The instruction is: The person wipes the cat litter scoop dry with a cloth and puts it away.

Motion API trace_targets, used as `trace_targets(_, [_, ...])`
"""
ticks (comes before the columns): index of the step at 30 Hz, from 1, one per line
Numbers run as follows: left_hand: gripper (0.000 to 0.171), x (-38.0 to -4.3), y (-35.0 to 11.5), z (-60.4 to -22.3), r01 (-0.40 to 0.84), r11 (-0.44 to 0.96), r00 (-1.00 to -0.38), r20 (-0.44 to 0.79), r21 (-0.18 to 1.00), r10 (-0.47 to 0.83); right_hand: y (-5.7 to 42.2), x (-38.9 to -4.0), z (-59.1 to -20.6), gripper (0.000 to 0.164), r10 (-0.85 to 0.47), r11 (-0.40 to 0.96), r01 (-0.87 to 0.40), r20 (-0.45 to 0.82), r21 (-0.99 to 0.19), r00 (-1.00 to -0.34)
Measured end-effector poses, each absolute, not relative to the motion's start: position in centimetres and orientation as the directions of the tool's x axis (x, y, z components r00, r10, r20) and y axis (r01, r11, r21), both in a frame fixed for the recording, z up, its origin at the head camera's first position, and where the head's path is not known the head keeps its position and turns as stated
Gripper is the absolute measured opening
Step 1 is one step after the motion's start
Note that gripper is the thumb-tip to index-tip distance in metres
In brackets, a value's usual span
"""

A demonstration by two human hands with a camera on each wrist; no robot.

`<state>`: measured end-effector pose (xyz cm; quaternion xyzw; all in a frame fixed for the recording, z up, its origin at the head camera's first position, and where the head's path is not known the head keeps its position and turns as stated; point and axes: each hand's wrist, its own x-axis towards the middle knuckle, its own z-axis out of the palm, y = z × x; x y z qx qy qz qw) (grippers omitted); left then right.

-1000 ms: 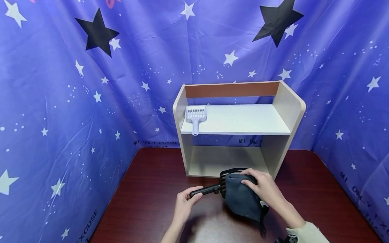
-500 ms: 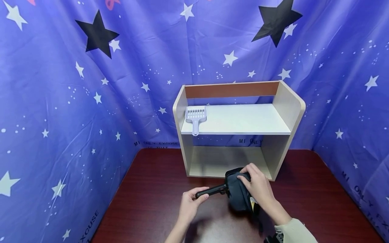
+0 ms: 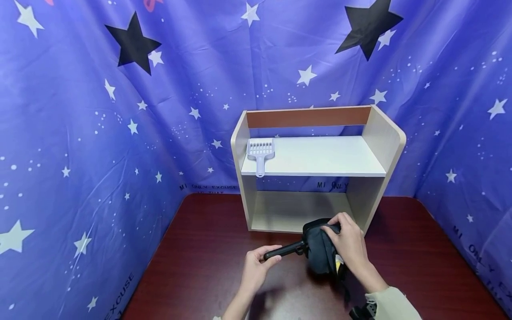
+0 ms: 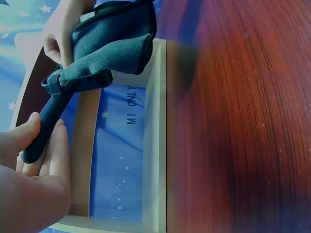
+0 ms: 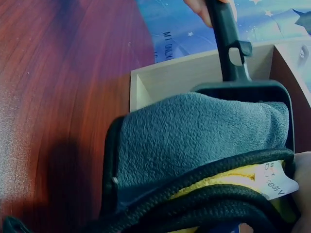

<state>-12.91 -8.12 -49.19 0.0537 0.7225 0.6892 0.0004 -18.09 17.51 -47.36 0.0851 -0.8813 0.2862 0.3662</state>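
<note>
A black slotted scoop [image 3: 285, 250] is held up over the table, its handle pointing left. My left hand [image 3: 256, 270] pinches the handle's end between thumb and fingers. Around the scoop's head is a dark grey fleecy cloth [image 3: 318, 252] with black edging, covering most of the head. My right hand [image 3: 350, 243] grips cloth and head together at the upper right, thumb in front. In the right wrist view a yellow lining [image 5: 218, 180] and a white label [image 5: 275, 181] show at the cloth's folded edge, and the scoop's flat black rim [image 5: 238, 86] stands out above the cloth.
Just behind the hands stands a pale wooden two-tier shelf [image 3: 376, 151]. On the left of its upper board lies a lavender slotted scoop [image 3: 261, 152], handle over the front edge. The dark red table [image 3: 192, 253] is backed by a blue star-patterned curtain [image 3: 200, 80].
The cloth has been drawn further around the black scoop's head, hiding its slots. Both hands have shifted slightly right, keeping their grips, and the cloth's yellow lining has come into view.
</note>
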Motion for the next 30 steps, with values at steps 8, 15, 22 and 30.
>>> trace_targets(8, [0.029,-12.8,-9.1,-49.4,0.098,0.059,-0.992,0.092,0.993,0.086,18.4,-18.1,-47.4,0.031,0.096,0.819,-0.334,0.684,-0.467,-0.723])
trace_targets(15, [0.029,-12.9,-10.4,-49.7,0.119,0.111,-0.991,0.111,0.987,0.073,19.5,-18.0,-47.8,0.03,0.097,0.816,-0.344,0.696,-0.465,-0.711])
trace_targets(22, [0.03,-13.2,-11.0,-49.7,0.095,0.09,-0.995,0.091,0.991,0.043,20.4,-18.2,-48.1,0.024,0.121,0.763,-0.346,0.646,-0.546,-0.754])
trace_targets(30, [0.028,-13.3,-10.4,-49.2,0.108,0.093,-0.994,0.107,0.99,0.021,20.3,-17.8,-47.7,0.022,0.036,0.686,-0.421,0.606,-0.593,-0.794])
